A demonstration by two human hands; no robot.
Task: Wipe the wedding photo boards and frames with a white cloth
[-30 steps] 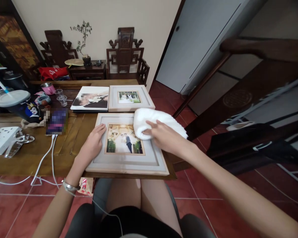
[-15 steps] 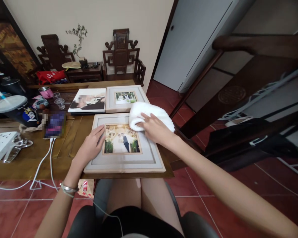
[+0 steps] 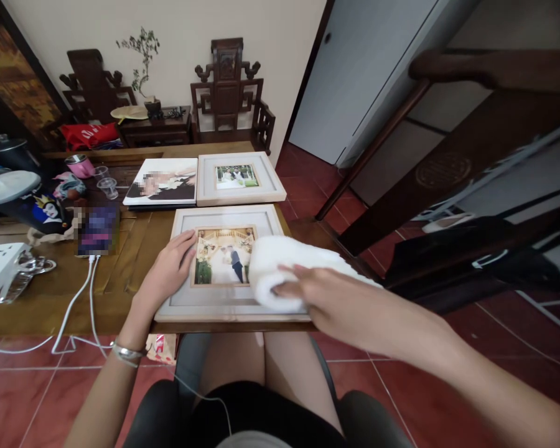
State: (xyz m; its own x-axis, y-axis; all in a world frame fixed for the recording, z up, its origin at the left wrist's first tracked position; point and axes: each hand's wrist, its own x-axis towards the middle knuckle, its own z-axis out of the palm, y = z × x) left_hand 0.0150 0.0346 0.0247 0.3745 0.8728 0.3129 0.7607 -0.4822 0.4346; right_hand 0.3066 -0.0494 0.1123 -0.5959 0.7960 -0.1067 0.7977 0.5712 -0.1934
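Note:
A light wooden picture frame [image 3: 219, 306] with a wedding photo [image 3: 224, 258] in its middle lies flat at the table's right end. My left hand [image 3: 168, 267] rests on the frame's left side, fingers stretched out along the border and nearly touching the photo's edge. In my right hand [image 3: 324, 298] is a folded white towel [image 3: 280, 264], pressed on the right part of the frame. The towel hides the photo's right edge and the frame's lower right corner. Motion blurs the right hand slightly.
Behind lie a second framed photo [image 3: 238, 198] and a white-covered photo album [image 3: 142, 198]. On the wooden table [image 3: 135, 274] at left are a blurred phone [image 3: 98, 230] on white cables, a power strip [image 3: 0, 267], a large lidded cup [image 3: 32, 208] and a pink mug [image 3: 80, 167]. A railing post [image 3: 382, 205] rises right.
My right hand has moved the towel from the frame's upper right corner down along its right side. My left hand stays on the left border. The camera view has shifted slightly.

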